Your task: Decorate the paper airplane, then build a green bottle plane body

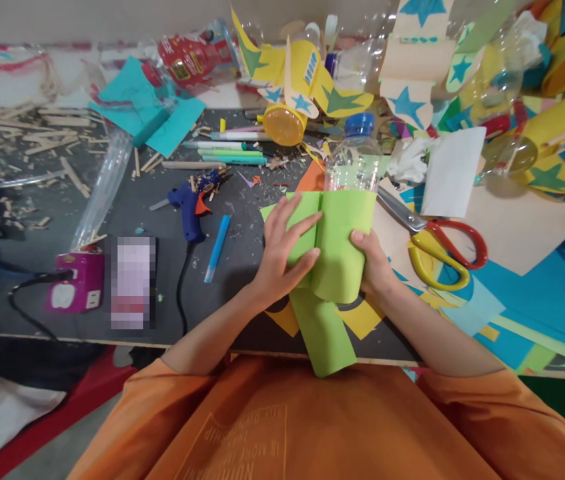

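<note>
A clear plastic bottle with a blue cap lies in front of me, wrapped in a sheet of light green paper. My left hand lies flat on the paper's left flap, fingers stretched out and pressing it against the bottle. My right hand grips the wrapped bottle from the right side, thumb on the green paper. A loose end of the green paper hangs down over the table's near edge toward my orange shirt.
Red-and-yellow scissors lie just right of my hands. A blue glue gun and a blue pen lie to the left, with a purple power socket. Paper aeroplane crafts, markers, wooden sticks and paper scraps crowd the back.
</note>
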`<state>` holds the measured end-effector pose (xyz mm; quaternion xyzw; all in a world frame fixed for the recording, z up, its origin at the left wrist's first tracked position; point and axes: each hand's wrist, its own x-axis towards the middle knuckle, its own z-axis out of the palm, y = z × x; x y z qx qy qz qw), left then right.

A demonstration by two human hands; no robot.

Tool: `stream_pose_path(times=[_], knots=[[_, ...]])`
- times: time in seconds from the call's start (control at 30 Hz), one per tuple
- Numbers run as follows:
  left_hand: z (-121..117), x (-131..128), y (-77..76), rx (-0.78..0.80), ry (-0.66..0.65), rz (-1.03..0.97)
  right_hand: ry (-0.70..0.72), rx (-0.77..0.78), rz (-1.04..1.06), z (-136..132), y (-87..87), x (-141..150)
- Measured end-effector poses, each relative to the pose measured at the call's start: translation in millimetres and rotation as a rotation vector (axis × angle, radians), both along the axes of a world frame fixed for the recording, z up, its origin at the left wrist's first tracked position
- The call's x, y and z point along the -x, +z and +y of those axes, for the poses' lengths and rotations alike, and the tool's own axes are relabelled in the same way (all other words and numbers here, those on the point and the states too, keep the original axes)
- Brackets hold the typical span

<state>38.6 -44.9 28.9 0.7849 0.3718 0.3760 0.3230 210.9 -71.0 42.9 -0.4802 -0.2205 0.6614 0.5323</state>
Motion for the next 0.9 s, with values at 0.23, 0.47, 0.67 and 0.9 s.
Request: stream_pose_path(times=[0.23,0.47,0.67,0.9], knots=[[0,-14,0.2,0.716,0.040,-0.539,-0.060,-0.006,-0.021,3,-1.2,-3],[-4,-13,2.3,0.621,0.047,-0.420,-0.066,-0.055,-0.099,3,-4.6,1],[-6,-12,1.4,0.392,-0.089,-0.266,-0.048,-0.083,-0.165,2,-3.9,3],[-7,-11,-0.1,0.367,-0.098,-0.183,-0.084,-0.075,-0.213,1,-5.1,3]])
